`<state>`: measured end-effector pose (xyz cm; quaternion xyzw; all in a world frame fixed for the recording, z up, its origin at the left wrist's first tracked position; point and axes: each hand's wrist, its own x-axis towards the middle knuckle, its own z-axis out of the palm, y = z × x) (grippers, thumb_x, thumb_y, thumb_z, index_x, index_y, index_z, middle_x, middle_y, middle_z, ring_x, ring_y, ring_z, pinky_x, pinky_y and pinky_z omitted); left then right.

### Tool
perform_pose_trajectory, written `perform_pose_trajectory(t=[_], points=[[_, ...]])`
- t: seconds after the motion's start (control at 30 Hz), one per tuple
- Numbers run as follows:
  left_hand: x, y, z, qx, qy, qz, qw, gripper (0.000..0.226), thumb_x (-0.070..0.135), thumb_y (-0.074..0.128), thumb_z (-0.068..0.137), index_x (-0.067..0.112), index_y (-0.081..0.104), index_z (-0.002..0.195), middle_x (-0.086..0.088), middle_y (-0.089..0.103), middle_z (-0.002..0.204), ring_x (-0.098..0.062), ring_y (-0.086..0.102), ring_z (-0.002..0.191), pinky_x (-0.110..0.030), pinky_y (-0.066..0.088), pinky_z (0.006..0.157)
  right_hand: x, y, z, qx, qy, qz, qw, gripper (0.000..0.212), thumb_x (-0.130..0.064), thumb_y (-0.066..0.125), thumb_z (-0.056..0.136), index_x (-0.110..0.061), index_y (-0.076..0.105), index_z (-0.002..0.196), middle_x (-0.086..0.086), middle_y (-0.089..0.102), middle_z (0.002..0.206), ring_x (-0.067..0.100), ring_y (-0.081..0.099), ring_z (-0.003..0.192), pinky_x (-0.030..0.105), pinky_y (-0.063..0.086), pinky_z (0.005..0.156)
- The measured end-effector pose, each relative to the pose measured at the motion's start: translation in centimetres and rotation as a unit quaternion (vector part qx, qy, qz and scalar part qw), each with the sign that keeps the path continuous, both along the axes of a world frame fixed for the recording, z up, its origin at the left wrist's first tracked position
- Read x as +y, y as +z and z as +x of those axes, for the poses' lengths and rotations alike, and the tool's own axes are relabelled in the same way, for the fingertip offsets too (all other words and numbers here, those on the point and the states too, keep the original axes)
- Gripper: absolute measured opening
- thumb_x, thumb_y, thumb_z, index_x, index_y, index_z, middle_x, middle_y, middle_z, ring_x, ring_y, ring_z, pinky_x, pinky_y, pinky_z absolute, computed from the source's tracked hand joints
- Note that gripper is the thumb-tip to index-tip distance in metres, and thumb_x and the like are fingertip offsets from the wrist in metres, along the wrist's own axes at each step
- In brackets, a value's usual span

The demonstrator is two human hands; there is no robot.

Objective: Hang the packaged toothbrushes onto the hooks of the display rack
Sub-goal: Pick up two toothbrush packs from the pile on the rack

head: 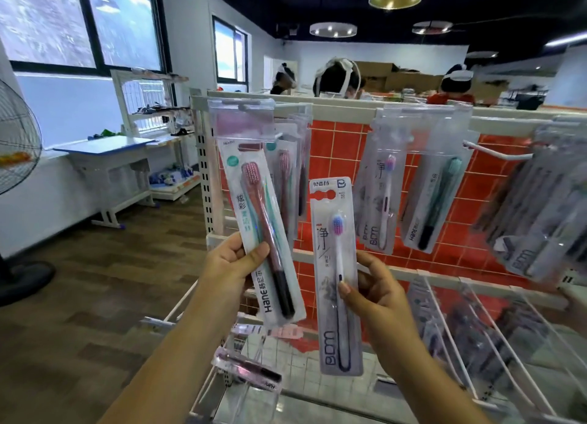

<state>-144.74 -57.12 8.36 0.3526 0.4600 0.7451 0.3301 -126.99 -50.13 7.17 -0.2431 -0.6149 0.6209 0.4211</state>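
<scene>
My left hand [233, 258] grips a pack with a pink-headed toothbrush [263, 233], held up in front of the rack's left hooks. My right hand [370, 284] pinches a white pack with a purple-bristled toothbrush [336, 274] upright in the middle. Behind them stands the display rack [336, 106] with its orange grid back. Packs hang on its left hook [287, 182] and on middle hooks [413, 182]. One bare white hook [495, 153] sticks out at the right.
More packs hang at the far right [540, 207]. Lower hooks [476, 334] slope down with packs on them, and one pack lies near my left forearm [247, 373]. People stand behind the rack. A desk [108, 147] and a fan [16, 137] are at the left.
</scene>
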Motion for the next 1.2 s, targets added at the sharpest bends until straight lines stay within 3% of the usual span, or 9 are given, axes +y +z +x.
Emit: perform_pose_trajectory(t=[0.1,0.27,0.47,0.67,0.8,0.93,1.1,1.2], points=[[0.9,0.7,-0.2,0.010,-0.014,0.006,1.000,0.019,0.008,0.056,0.079,0.015,0.064,0.096,0.002,0.074,0.082,-0.011,0.070,0.075,-0.023,0.057,0.063,-0.2,0.0,-0.1,-0.003,-0.005,0.005,1.000,0.035,0.005,0.055,0.083,-0.026,0.055,0.099,-0.009,0.073,0.077,0.004,0.068,0.071,0.016,0.053,0.058],[2.1,0.3,-0.8,0.031,-0.019,-0.031,0.999,0.022,0.003,0.052,0.087,0.017,0.064,0.098,0.002,0.074,0.092,-0.015,0.068,0.091,-0.033,0.052,0.085,-0.3,-0.1,-0.4,0.001,-0.006,0.004,1.000,0.036,0.005,0.056,0.082,-0.026,0.055,0.100,-0.010,0.073,0.079,0.004,0.068,0.074,0.017,0.053,0.060],[3.7,0.6,-3.3,0.015,-0.016,-0.079,0.997,0.020,0.007,0.056,0.086,0.011,0.064,0.104,-0.006,0.073,0.094,-0.018,0.070,0.083,-0.029,0.058,0.070,-0.4,-0.4,-1.1,-0.001,-0.010,0.000,1.000,0.036,0.006,0.056,0.083,-0.025,0.056,0.102,-0.008,0.073,0.083,0.005,0.069,0.077,0.017,0.054,0.061],[6.6,0.7,-5.0,0.016,0.004,-0.127,0.992,0.031,0.008,0.061,0.085,0.002,0.058,0.116,-0.011,0.067,0.101,-0.027,0.064,0.093,-0.044,0.051,0.088,-0.4,-0.7,-1.1,-0.007,-0.022,-0.006,1.000,0.037,0.005,0.056,0.083,-0.027,0.055,0.101,-0.012,0.073,0.085,0.003,0.068,0.080,0.016,0.053,0.063],[8.6,0.6,-5.7,-0.002,-0.008,-0.117,0.993,0.027,0.002,0.058,0.086,0.002,0.059,0.113,-0.007,0.067,0.095,-0.017,0.065,0.083,-0.033,0.054,0.080,-0.1,-0.4,-0.8,-0.010,-0.025,-0.004,1.000,0.036,0.006,0.055,0.084,-0.026,0.055,0.099,-0.018,0.072,0.079,-0.001,0.067,0.076,0.013,0.052,0.060],[9.6,0.5,-5.8,0.000,-0.024,-0.105,0.994,0.016,0.002,0.056,0.088,0.006,0.062,0.102,-0.004,0.068,0.089,-0.009,0.067,0.070,-0.019,0.055,0.058,0.3,-0.3,-0.7,-0.016,-0.028,-0.009,0.999,0.033,0.005,0.056,0.083,-0.024,0.056,0.098,-0.012,0.073,0.080,0.002,0.068,0.075,0.016,0.053,0.060],[10.8,0.2,-6.3,-0.004,-0.029,-0.106,0.994,0.015,0.003,0.057,0.088,0.011,0.063,0.099,-0.005,0.069,0.092,-0.015,0.066,0.081,-0.023,0.054,0.061,0.9,-0.4,-1.2,-0.021,-0.045,-0.013,0.999,0.034,0.003,0.060,0.081,-0.022,0.058,0.104,-0.002,0.072,0.090,0.011,0.069,0.080,0.022,0.055,0.063],[11.8,0.3,-6.5,-0.009,-0.020,-0.110,0.994,0.012,0.004,0.059,0.086,0.014,0.064,0.091,-0.001,0.069,0.083,-0.014,0.065,0.076,-0.025,0.050,0.060,1.2,-0.6,-1.4,-0.016,-0.047,-0.021,0.999,0.036,0.005,0.059,0.081,-0.019,0.058,0.108,0.001,0.072,0.089,0.013,0.069,0.080,0.023,0.055,0.062]])
